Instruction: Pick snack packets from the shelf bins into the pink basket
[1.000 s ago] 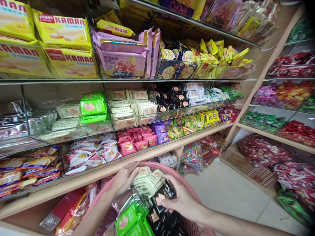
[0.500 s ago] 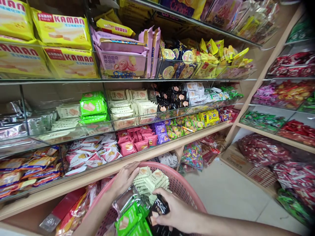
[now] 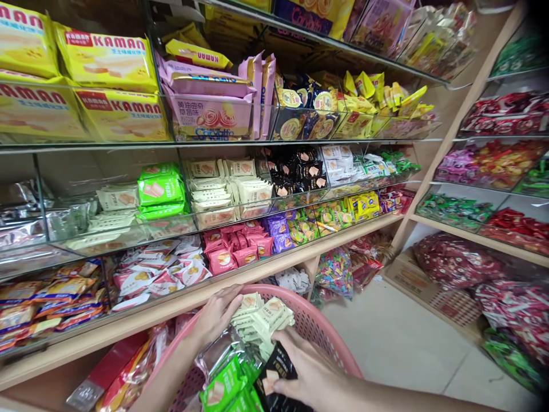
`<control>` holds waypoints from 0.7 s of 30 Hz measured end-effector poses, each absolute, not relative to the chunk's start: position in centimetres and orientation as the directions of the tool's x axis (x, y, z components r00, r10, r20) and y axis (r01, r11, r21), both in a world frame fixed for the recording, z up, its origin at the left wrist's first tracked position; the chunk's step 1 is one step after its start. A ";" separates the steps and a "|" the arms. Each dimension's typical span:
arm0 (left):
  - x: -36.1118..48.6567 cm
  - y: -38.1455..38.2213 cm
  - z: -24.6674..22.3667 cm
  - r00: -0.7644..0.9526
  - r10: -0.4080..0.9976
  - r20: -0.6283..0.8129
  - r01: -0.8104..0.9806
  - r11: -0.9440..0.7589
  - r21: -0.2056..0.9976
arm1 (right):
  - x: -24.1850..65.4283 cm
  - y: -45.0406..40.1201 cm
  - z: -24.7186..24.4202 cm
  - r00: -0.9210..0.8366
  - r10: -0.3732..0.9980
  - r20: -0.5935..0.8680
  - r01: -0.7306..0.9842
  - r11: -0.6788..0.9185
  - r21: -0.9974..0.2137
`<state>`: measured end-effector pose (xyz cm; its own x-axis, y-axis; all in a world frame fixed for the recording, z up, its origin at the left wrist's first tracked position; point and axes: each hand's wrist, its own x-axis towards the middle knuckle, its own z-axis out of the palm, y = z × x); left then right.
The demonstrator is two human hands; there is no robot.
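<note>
A pink perforated basket (image 3: 338, 349) holds cream packets (image 3: 263, 315), green packets (image 3: 229, 386) and black packets (image 3: 278, 372). My left hand (image 3: 218, 312) lies over the basket's back rim beside the cream packets, its fingers bent and close together; whether they grip anything beneath is hidden. Over the right part of the basket, my right hand (image 3: 300, 363) has its thumb and fingers around a black packet, below the cream ones and right of the green ones. Clear plastic wrap (image 3: 214, 355) lies between my left forearm and the packets.
Shelves of snack packets rise behind the basket, with a wooden edge (image 3: 180, 317) just beyond its rim. Red and orange bags (image 3: 135, 372) lie under the shelf at left. At right are a cardboard box (image 3: 429, 294) and large candy bags (image 3: 458, 263) on the tiled floor.
My right hand has shifted slightly, and the black packet at its fingers now lies flatter with more of its front showing. My left hand stays at the rim.
</note>
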<state>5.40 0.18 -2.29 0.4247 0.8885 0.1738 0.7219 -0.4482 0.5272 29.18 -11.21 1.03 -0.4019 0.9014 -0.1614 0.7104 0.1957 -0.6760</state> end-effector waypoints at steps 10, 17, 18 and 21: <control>5.1 0.6 -3.1 0.419 0.890 0.177 0.727 -0.447 0.521 | 29.1 -10.9 1.0 -0.357 0.924 -0.141 0.784 0.214 -0.583; 4.8 0.6 -1.8 0.416 0.898 0.144 0.687 -0.414 0.597 | 30.5 -8.5 4.0 -0.284 0.949 0.140 0.724 0.308 -0.618; 4.7 0.6 -1.7 0.415 0.900 0.136 0.688 -0.408 0.601 | 30.8 -7.9 4.6 -0.270 0.941 0.202 0.718 0.337 -0.609; 4.0 0.7 -1.9 0.391 0.912 0.125 0.705 -0.384 0.596 | 31.8 -5.4 6.9 -0.220 0.894 0.391 0.727 0.417 -0.545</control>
